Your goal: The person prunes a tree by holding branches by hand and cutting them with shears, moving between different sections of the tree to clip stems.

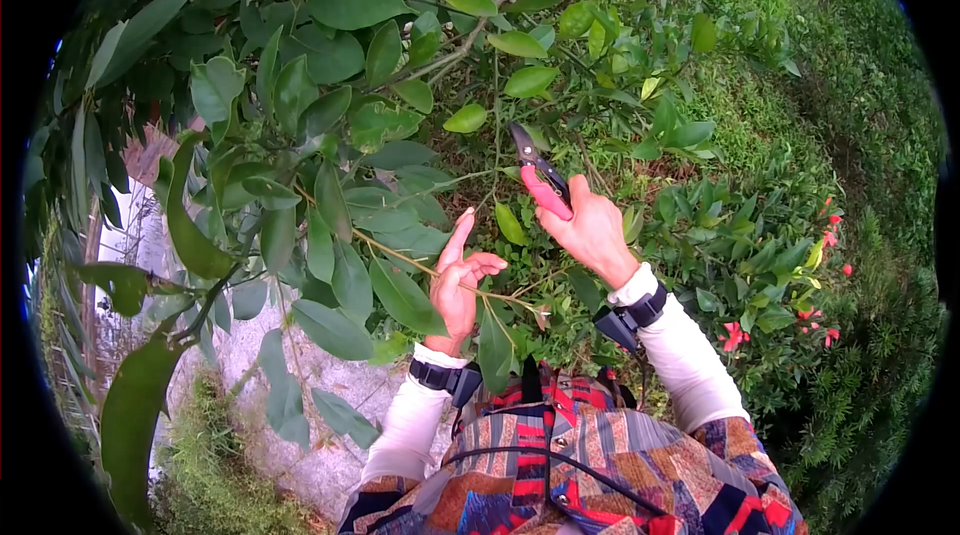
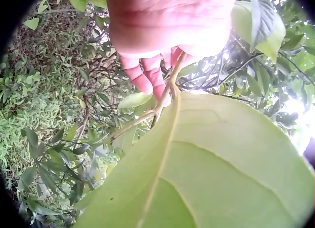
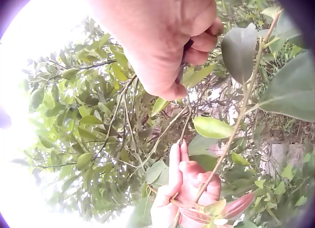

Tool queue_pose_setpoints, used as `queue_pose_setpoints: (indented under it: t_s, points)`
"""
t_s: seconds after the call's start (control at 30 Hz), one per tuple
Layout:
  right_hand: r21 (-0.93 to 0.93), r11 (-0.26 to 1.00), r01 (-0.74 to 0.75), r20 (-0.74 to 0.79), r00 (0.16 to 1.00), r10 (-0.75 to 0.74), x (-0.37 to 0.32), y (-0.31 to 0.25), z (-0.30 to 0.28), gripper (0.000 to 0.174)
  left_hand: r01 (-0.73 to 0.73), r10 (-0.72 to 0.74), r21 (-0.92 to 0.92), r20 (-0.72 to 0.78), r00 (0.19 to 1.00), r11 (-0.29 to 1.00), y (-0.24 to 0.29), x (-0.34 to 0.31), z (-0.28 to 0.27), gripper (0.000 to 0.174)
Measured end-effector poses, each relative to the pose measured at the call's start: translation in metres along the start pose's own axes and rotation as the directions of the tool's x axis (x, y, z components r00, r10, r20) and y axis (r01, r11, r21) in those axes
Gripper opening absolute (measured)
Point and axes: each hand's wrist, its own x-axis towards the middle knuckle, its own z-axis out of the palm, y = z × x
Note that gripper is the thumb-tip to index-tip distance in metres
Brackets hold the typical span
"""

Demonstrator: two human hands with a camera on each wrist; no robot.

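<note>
In the head view the right hand [image 1: 593, 235] grips pruning shears [image 1: 545, 190] with a pink handle and dark blades, their tip beside a thin hanging stem [image 1: 497, 120]. Below and left of them is the left hand [image 1: 458, 295], one finger pointing up, others bent to the right. A leafy twig [image 1: 410, 260] crosses this hand. In the right wrist view the left hand [image 3: 184, 188] has two fingers extended against a thin stem [image 3: 186, 124]; the right hand [image 3: 162, 36] hides most of the shears. The left wrist view shows the left hand [image 2: 170, 26] above a large leaf [image 2: 206, 159].
Dense foliage [image 1: 350, 75] fills the upper left, with large curved leaves [image 1: 140, 405] close at the far left. Red flowers [image 1: 735, 337] and green shrubs stand to the right. Pale ground [image 1: 250, 365] shows at the lower left.
</note>
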Motion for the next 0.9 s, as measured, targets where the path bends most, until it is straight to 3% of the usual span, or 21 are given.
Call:
queue_pose_setpoints:
  t_s: [0.57, 0.73, 0.9]
  points:
    - [0.225, 0.973, -0.054, 0.070, 0.997, 0.039, -0.009, 0.002, -0.006, 0.039, 0.019, -0.018, -0.066, 0.015, 1.000, 0.998, 0.003, -0.002, 0.002, 0.074]
    - [0.075, 0.992, 0.105, -0.065, 0.993, -0.100, -0.017, 0.011, -0.003, 0.034, 0.026, -0.025, -0.099, 0.007, 1.000, 0.995, 0.008, -0.004, 0.007, 0.075]
    - [-0.029, 0.975, 0.219, -0.101, 0.970, -0.221, -0.019, 0.022, -0.007, 0.032, 0.019, -0.019, -0.107, -0.002, 1.000, 0.994, 0.011, -0.005, 0.008, 0.074]
